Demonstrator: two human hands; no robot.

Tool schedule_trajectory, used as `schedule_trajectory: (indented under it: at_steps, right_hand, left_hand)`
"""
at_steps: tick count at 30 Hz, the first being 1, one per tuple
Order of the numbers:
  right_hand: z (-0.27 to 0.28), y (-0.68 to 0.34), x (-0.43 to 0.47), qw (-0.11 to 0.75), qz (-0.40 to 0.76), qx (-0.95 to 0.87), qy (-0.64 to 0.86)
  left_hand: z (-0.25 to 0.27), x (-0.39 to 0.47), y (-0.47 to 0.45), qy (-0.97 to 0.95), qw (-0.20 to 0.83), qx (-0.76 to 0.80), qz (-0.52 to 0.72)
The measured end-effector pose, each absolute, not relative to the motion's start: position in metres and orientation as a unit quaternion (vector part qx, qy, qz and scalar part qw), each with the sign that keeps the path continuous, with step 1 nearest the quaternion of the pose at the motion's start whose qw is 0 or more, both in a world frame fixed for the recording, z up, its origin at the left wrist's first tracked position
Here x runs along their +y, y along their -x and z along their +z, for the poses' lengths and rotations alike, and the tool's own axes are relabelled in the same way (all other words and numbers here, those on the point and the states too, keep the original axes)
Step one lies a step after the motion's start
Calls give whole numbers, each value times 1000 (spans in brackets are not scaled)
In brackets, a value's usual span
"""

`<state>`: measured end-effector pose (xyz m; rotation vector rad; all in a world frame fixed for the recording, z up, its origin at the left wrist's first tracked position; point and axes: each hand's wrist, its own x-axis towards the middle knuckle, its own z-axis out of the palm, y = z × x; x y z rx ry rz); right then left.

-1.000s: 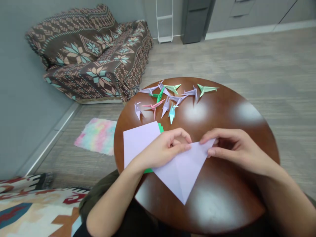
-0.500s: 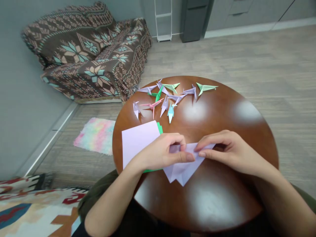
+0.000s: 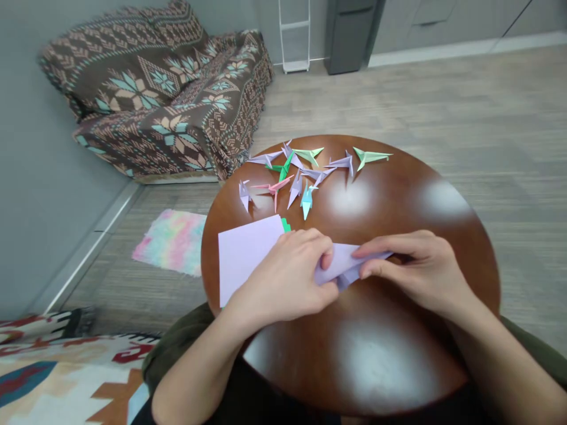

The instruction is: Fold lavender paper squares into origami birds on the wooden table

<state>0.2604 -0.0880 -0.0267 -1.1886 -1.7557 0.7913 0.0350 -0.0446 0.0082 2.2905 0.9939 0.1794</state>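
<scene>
A partly folded sheet of lilac origami paper (image 3: 340, 260) is held between my two hands above the round brown table (image 3: 398, 354). My left hand (image 3: 301, 271) grips its left side with curled fingers and covers that part of it. At the right corner, my right hand (image 3: 416, 262) pinches the paper between thumb and fingers. Under my left wrist lies a stack of square paper (image 3: 248, 254), lilac on top with green sheets (image 3: 286, 225) showing at its edge.
Several folded paper cranes in lilac, pink, green and blue stand at the table's far side, among them a blue crane (image 3: 306, 200) and a pale green crane (image 3: 370, 157). Beyond are a covered sofa (image 3: 177, 112), a fluffy rug (image 3: 172, 242) and a white rack (image 3: 296, 65).
The lower flaps of the lilac paper have been folded upward, so it looks narrower. My left hand has turned over and closed around its left part. My right hand has shifted slightly right.
</scene>
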Motion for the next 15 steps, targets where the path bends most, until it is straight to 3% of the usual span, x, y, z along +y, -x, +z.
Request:
schedule_trajectory:
  at_steps: [4, 9, 15]
  right_hand:
    - [-27, -262, -88, 405, 316, -714, 476]
    - [-26, -263, -88, 446, 294, -656, 534]
    - [-29, -268, -85, 599, 358, -458, 551]
  left_hand:
    - [12, -43, -27, -872, 319, 367, 67]
    - [16, -45, -18, -879, 323, 343, 77]
    - [-3, -31, -15, -802, 281, 426, 310]
